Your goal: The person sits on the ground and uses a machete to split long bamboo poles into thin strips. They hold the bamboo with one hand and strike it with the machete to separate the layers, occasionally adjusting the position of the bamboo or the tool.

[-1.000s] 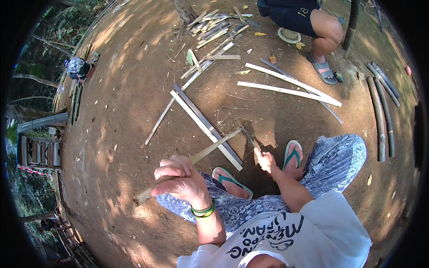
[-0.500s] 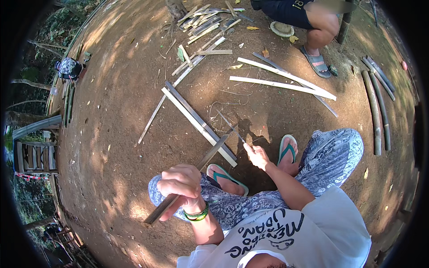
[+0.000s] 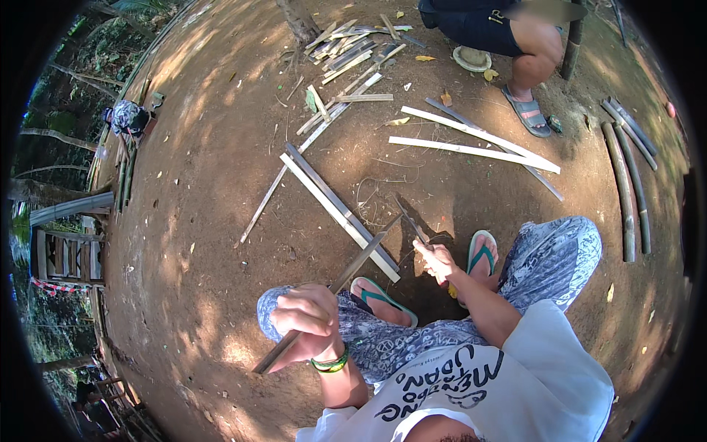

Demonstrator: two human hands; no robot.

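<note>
My left hand (image 3: 303, 318), with a green band at its wrist, is wrapped round a long bamboo strip (image 3: 362, 256). The strip slants from below my fist up and right, its far end over the ground beyond my left foot. My right hand (image 3: 436, 261) grips a knife (image 3: 409, 216) whose dark, narrow blade points away and to the left. Blade and strip end lie close together; whether they touch I cannot tell. Just left of them, a pale split bamboo slat (image 3: 331, 200) and a darker slat (image 3: 320, 178) rest side by side on the soil.
Two pale slats (image 3: 471, 149) lie ahead, over a dark one. Farther off is a pile of split bamboo (image 3: 346, 50) by a tree trunk (image 3: 298, 20). A person in sandals (image 3: 529, 114) squats at upper right. Round poles (image 3: 624, 195) lie at right. Another person (image 3: 129, 119) bends at far left.
The knife's tip has swung right, so the blade now sits beside the strip's end rather than across it. The whole view has shifted slightly. The person at far left has moved.
</note>
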